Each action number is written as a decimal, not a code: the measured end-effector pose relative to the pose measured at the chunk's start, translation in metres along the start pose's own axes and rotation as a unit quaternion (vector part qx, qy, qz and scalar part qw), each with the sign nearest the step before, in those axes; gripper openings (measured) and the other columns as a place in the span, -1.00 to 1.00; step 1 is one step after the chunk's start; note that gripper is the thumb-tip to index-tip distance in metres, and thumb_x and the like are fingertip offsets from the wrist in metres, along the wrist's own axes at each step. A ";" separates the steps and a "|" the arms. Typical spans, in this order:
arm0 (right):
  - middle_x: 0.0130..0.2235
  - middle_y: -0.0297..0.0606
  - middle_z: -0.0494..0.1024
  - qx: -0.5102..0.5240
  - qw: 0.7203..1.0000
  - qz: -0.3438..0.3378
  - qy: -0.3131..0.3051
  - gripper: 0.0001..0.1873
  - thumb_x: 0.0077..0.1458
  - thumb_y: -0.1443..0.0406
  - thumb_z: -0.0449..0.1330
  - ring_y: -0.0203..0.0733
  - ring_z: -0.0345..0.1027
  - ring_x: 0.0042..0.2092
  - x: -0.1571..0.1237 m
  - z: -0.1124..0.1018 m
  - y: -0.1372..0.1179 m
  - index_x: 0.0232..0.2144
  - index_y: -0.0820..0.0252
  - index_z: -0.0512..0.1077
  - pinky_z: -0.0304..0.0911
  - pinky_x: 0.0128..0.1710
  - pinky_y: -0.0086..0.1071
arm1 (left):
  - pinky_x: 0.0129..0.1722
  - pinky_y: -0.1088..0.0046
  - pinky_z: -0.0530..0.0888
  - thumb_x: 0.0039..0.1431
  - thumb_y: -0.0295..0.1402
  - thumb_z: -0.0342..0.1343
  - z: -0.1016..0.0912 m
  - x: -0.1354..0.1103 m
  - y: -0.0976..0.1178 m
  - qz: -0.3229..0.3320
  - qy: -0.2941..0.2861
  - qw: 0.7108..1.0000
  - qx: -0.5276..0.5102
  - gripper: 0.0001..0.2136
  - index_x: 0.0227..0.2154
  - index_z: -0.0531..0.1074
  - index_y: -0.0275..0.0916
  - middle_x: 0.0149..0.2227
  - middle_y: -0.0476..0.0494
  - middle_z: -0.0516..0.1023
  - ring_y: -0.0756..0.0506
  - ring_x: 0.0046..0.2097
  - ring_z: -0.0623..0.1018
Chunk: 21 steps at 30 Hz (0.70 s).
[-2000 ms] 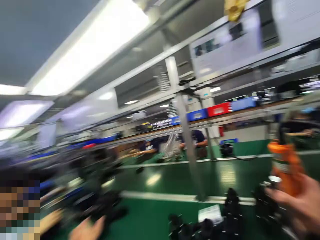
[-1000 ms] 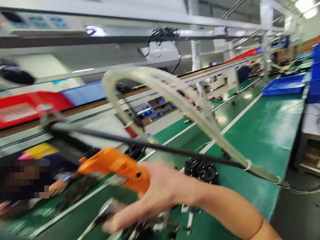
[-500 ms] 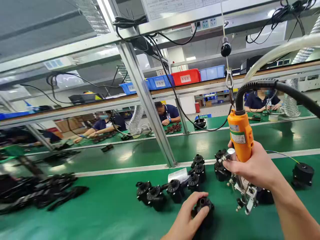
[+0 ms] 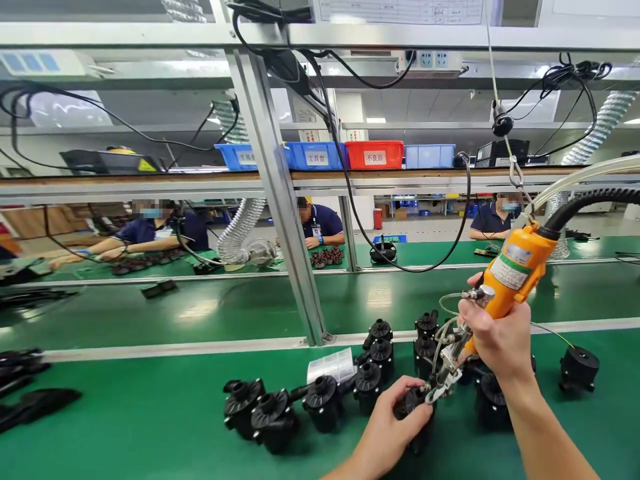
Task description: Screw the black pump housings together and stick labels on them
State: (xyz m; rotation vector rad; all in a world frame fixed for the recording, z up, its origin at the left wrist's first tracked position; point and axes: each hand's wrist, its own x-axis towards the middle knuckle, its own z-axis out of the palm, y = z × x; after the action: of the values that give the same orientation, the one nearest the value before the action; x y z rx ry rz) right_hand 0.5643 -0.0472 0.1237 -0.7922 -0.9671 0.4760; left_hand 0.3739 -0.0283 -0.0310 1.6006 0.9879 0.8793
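Observation:
My right hand (image 4: 503, 343) is wrapped round an orange electric screwdriver (image 4: 515, 267), which hangs from a cable and tilts down to the left. Its metal tip meets the top of a small black pump (image 4: 417, 400). Thumb and fingers of my left hand (image 4: 387, 427) grip that pump at its sides, on the green work surface (image 4: 165, 413). Part of the pump is hidden behind the hand and the tool tip. Several similar black pumps (image 4: 323, 400) stand to the left and behind it.
A clear plastic packet (image 4: 330, 367) lies among the pumps. To the right sits a round black part (image 4: 579, 367) with a thin wire. A metal post (image 4: 280, 200) rises at the bench's back edge. Dark cloth-like pieces (image 4: 40, 407) lie left. Co-workers (image 4: 325, 223) sit beyond.
The screwdriver has tilted and its tip has come down onto the pump in my left hand. The left hand keeps its grip. My view has levelled out.

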 end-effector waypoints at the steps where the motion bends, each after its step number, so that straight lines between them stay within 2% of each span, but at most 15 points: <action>1: -0.48 -0.43 0.46 0.004 1.000 0.001 0.001 -0.51 -0.17 0.19 0.52 -0.29 0.33 -0.53 0.000 0.001 0.000 -0.20 0.19 0.45 0.36 -0.53 -0.43 | -0.16 0.38 0.30 0.13 -0.17 0.30 0.001 -0.001 0.001 0.000 0.001 1.000 -0.002 -0.68 -0.13 0.54 -0.24 -0.32 0.03 0.42 -0.11 -0.22 0.36; 8: -0.49 -0.39 0.49 -0.007 1.000 0.016 -0.006 -0.55 -0.20 0.22 0.51 -0.29 0.35 -0.54 -0.002 0.007 -0.002 -0.25 0.20 0.47 0.36 -0.56 -0.45 | -0.18 0.39 0.31 0.11 -0.17 0.28 0.001 0.000 0.001 -0.007 0.001 1.000 -0.011 -0.66 -0.12 0.54 -0.27 -0.32 0.01 0.43 -0.11 -0.23 0.36; 12: -0.55 -0.47 0.41 -0.028 0.999 0.001 -0.020 -0.58 -0.20 0.24 0.48 -0.35 0.22 -0.60 -0.008 0.017 -0.003 -0.28 0.18 0.43 0.26 -0.62 -0.48 | -0.19 0.39 0.32 0.12 -0.17 0.29 0.001 0.001 -0.004 -0.001 -0.008 1.000 -0.010 -0.68 -0.14 0.53 -0.26 -0.33 0.01 0.44 -0.11 -0.24 0.36; 16: -0.59 -0.50 0.32 -0.053 0.997 -0.029 -0.038 -0.65 -0.19 0.25 0.44 -0.36 0.17 -0.59 -0.013 0.030 0.002 -0.38 0.16 0.37 0.27 -0.60 -0.47 | -0.17 0.41 0.34 0.15 -0.17 0.31 0.001 0.001 -0.008 0.007 -0.007 1.000 -0.022 -0.71 -0.17 0.54 -0.24 -0.33 0.02 0.45 -0.11 -0.23 0.38; 21: -0.60 -0.54 0.29 -0.049 0.997 -0.007 -0.062 -0.63 -0.15 0.24 0.45 -0.38 0.12 -0.59 -0.015 0.033 0.012 -0.36 0.15 0.36 0.23 -0.58 -0.47 | -0.18 0.43 0.35 0.18 -0.17 0.31 0.002 0.003 -0.010 0.020 -0.013 0.999 -0.029 -0.72 -0.15 0.56 -0.24 -0.30 0.00 0.51 -0.11 -0.23 0.43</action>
State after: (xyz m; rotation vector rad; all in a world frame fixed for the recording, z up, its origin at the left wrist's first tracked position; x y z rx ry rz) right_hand 0.5280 -0.0379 0.1172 -0.8507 -1.1174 0.4724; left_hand 0.3752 -0.0246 -0.0411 1.5829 0.9067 0.9035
